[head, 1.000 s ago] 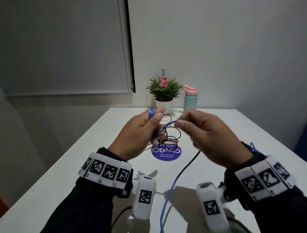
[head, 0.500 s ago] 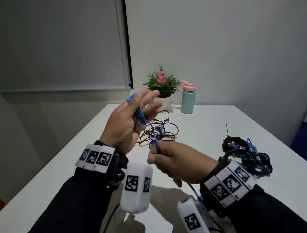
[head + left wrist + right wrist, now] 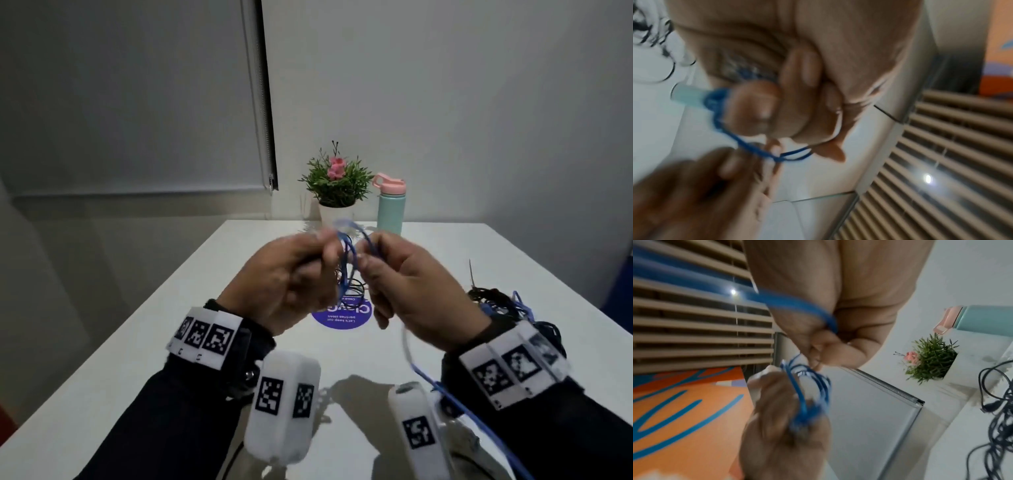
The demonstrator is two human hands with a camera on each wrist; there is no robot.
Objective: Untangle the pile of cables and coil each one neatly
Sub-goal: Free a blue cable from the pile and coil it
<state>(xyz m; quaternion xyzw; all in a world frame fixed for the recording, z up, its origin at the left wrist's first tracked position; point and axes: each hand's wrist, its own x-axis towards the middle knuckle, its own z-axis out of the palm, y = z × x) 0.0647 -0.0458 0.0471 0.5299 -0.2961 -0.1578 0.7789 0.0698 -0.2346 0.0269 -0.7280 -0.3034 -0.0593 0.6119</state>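
A thin blue cable is held above the table between both hands. My left hand grips several small loops of it, and the bunch sits in its curled fingers. Close beside it, my right hand pinches the same cable, which passes through the fist. The loose tail hangs past my right wrist toward the bottom right. In the left wrist view the cable runs from my left hand to the blurred right hand. A tangle of thin dark cables lies on the table, partly hidden.
A dark cable bundle with blue strands lies at the right of the white table. A round purple sticker is under the hands. A potted plant and a teal bottle stand at the far edge.
My right hand has risen from low near the table up to the left hand, bringing the blue cable with it. The left hand's fingers, spread half a second ago, now curl around the loops.
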